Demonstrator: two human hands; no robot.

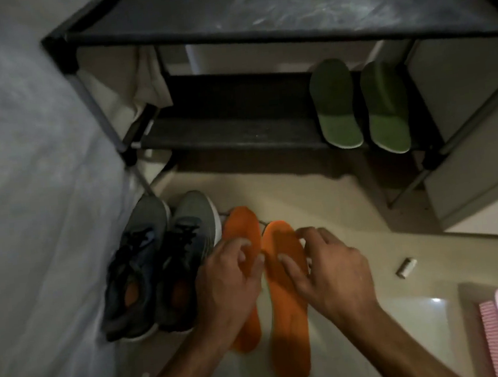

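Left hand (229,278) rests on left insole (242,228), right hand (331,271) on right insole (289,336), both on floor (318,200); fingers relaxed, gripping nothing.

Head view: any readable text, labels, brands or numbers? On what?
None readable.
No print shows on the orange insoles, the grey sneakers, the green insoles or the black rack.
The small white cylinder on the floor is too blurred to tell whether it bears any.
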